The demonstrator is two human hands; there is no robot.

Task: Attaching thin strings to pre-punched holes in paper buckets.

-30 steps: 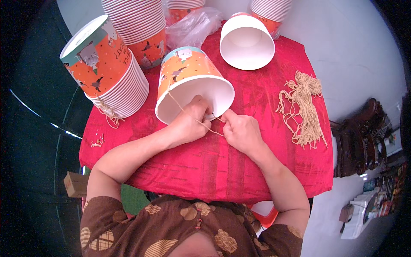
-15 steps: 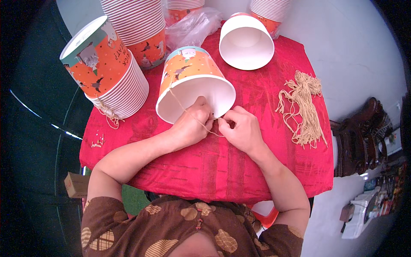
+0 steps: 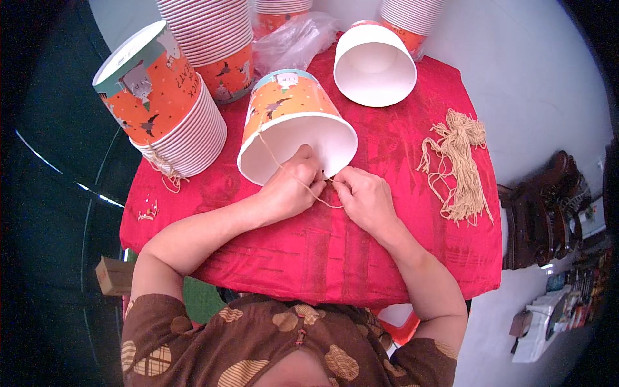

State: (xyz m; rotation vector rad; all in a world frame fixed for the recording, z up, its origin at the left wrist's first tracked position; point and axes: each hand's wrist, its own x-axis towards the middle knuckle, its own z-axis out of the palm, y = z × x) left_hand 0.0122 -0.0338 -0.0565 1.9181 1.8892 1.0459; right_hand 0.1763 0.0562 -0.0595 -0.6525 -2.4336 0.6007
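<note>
Threading string at the rim of a paper bucket, centre of the frame.

Item: orange paper bucket [image 3: 291, 122] lying on its side on the red tablecloth [image 3: 400, 258], open mouth turned toward the person, long axis running from upper centre down toward the hands. Left hand [image 3: 291, 187] rests on the lower rim, fingers closed on a tan string [image 3: 274, 158] that crosses the mouth from the rim's left edge. Right hand [image 3: 362, 197] sits just right of it, fingertips pinched shut on the same string; both hands nearly touch, the left being nearer the bucket. Also present: stacked buckets [image 3: 171, 106] upper left, white-lined bucket [image 3: 374, 64] upper centre, bundle of cut strings [image 3: 456, 164] at right, plastic bag [image 3: 293, 42].
</note>
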